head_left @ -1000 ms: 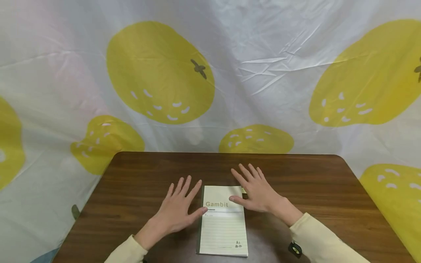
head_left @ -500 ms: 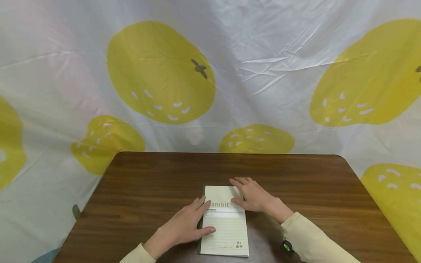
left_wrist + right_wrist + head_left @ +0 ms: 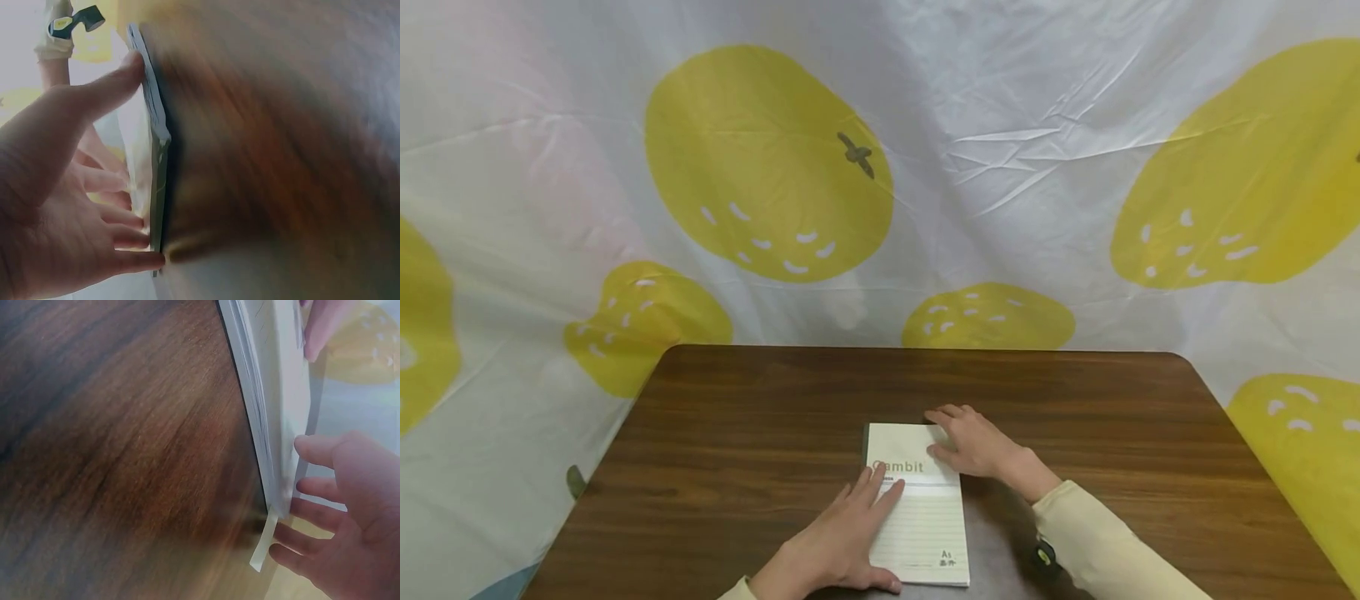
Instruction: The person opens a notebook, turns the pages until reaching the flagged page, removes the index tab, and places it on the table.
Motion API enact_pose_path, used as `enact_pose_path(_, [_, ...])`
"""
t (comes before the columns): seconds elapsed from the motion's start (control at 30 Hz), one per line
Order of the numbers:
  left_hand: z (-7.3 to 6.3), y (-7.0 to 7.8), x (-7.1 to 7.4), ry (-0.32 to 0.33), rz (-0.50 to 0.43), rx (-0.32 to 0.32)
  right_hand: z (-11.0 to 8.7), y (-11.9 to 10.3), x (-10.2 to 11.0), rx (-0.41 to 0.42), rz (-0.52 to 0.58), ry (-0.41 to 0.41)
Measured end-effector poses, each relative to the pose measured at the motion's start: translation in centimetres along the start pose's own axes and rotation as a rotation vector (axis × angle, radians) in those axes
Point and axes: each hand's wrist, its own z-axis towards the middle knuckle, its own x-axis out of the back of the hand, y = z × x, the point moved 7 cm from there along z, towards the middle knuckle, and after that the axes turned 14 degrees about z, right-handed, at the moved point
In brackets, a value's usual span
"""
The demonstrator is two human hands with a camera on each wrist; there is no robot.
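A cream notebook with "Gambit" on its cover and a dark spine lies closed on the wooden table. My left hand is spread over its left side, fingertips on the cover and thumb by the near edge. In the left wrist view the pinky reaches past the spine. At the far right corner is my right hand, its fingers loosely bent around the corner and its thumb over the cover. A pale strip sticks out from that corner, close to the right fingers.
The brown wooden table has rounded far corners. Behind it hangs a white cloth printed with big yellow fruits. A small black device sits at my right sleeve.
My left hand has come down and toward me, from beside the notebook to over its lower left part. My right hand has lowered to the far right corner, its fingers less spread.
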Motion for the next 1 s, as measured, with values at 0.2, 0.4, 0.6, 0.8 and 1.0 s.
enact_pose_path(0.2, [-0.1,0.4,-0.2,-0.005,0.015,-0.008,0.0,-0.5,0.1,0.060,0.007,0.018])
enact_pose_path(0.4, [0.0,0.5,-0.5,-0.010,0.018,-0.004,-0.1,-0.9,0.4,0.117,0.013,0.030])
enact_pose_path(0.6, [0.2,0.6,-0.5,0.002,0.010,-0.009,0.0,-1.1,0.6,0.143,0.014,0.040])
enact_pose_path(0.8, [0.2,0.5,-0.4,0.012,-0.010,-0.015,0.0,-1.1,0.7,0.134,0.027,0.047])
enact_pose_path(1.0, [0.2,0.3,-0.3,0.000,-0.024,-0.018,-0.2,-1.1,1.0,0.146,0.024,0.060])
